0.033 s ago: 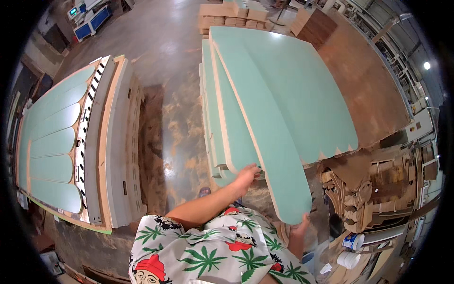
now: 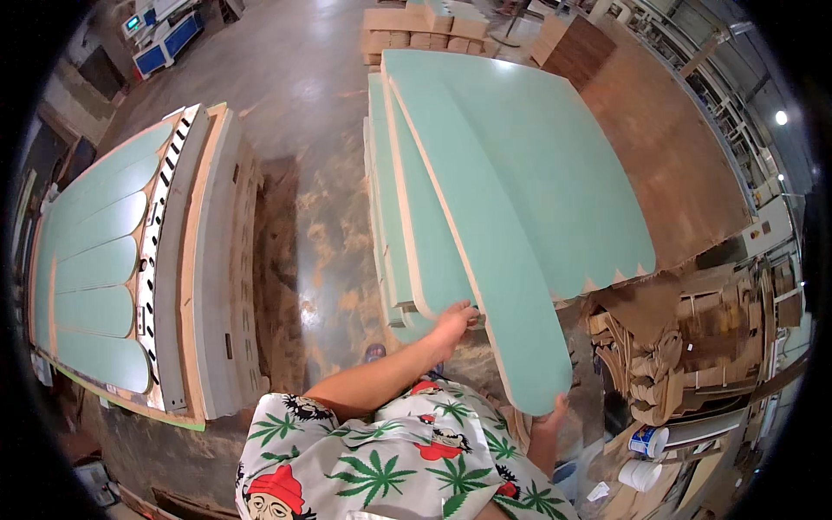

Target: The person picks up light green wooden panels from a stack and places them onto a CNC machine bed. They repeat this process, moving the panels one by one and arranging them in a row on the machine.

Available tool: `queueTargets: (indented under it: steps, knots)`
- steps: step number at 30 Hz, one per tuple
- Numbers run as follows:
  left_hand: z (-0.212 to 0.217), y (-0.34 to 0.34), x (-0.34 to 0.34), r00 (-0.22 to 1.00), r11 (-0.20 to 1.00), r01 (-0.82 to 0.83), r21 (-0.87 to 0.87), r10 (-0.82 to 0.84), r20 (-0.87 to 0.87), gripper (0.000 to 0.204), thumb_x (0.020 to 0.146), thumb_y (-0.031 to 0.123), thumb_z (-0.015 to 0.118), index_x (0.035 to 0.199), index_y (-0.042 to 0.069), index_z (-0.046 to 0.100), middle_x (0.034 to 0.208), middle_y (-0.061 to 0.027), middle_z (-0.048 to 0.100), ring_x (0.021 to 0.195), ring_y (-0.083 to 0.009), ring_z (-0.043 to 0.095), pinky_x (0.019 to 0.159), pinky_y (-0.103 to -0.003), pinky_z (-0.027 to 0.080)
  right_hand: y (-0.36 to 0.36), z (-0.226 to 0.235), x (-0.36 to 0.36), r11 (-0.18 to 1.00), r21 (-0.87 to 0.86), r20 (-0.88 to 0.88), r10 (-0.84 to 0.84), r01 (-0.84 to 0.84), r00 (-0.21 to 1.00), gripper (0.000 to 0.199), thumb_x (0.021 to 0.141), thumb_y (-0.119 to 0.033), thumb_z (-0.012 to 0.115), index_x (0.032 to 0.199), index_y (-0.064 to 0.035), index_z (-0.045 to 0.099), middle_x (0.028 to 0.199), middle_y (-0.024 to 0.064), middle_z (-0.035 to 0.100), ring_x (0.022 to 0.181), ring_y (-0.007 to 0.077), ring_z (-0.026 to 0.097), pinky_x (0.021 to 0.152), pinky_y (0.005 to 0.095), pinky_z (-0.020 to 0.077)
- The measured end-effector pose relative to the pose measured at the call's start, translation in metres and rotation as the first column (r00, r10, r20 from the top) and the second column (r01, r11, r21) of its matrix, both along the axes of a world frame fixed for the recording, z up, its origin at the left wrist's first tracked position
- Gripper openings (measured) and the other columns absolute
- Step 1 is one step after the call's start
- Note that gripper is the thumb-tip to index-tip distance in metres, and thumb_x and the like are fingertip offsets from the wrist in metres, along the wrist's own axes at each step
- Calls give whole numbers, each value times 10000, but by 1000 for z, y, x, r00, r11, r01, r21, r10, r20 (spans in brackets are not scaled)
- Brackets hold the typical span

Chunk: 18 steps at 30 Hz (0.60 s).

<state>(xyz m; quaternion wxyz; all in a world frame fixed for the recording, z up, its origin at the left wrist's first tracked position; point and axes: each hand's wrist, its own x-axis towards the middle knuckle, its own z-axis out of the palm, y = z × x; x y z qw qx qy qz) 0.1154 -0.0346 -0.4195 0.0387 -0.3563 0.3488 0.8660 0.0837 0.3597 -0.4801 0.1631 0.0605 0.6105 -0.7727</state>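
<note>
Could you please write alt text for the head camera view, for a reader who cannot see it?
A person's left hand and right hand grip the rounded near end of a long mint-green panel, tilted atop a stack of green panels. More cut panels lie on a machine bed at left.

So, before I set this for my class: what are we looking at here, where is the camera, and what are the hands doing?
There is no machine here: a person works with bare hands in a woodworking shop. The single picture comes from a wide fisheye camera on the person's head, looking down, so straight edges bend near the rim.

The left hand grips the near edge of a long pale green board with a rounded end; the right hand supports that rounded end from below. The board lies tilted over a stack of similar green boards and a big green sheet with a scalloped edge. To the left stands a table holding more cut green shapes.
</note>
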Motion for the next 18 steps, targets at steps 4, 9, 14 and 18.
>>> queueTargets:
  steps: [4, 9, 14, 18]
  knots:
    - [-12, 11, -8, 986, 985, 140, 103, -129, -109, 601, 939, 231, 588, 1493, 82, 411, 1249, -60, 600, 1052, -190, 577, 900, -342, 450, 22, 4, 24, 950, -7, 129, -309, 312, 942, 578, 1041, -426, 525, 1437, -6, 499, 1348, 136, 592, 1148, 317, 606, 936, 483, 524]
    - [14, 33, -4, 964, 965, 264, 3, -264, -27, 670, 958, 219, 574, 1564, 163, 293, 1283, -84, 597, 1121, -228, 572, 990, -408, 439, 72, -16, 56, 906, -10, 171, -415, 423, 894, 647, 1034, -465, 532, 1466, 12, 467, 1427, 174, 530, 1203, 352, 566, 947, 547, 509]
    - [17, 41, 0, 912, 912, 410, -13, -410, -31, 597, 961, 257, 591, 1488, 109, 353, 1362, -96, 519, 1190, -239, 510, 1015, -438, 406, 9, 59, 68, 736, 212, 282, -676, 643, 681, 622, 1061, -434, 482, 1493, 10, 428, 1493, 188, 467, 1261, 405, 514, 991, 584, 474]
    - [11, 33, -6, 877, 877, 480, -12, -480, -24, 509, 958, 278, 610, 1397, 99, 425, 1262, -79, 566, 1136, -217, 536, 966, -397, 427, 0, 64, 66, 731, 231, 281, -682, 642, 675, 583, 1059, -426, 474, 1448, 7, 463, 1463, 180, 498, 1250, 384, 532, 995, 549, 479]
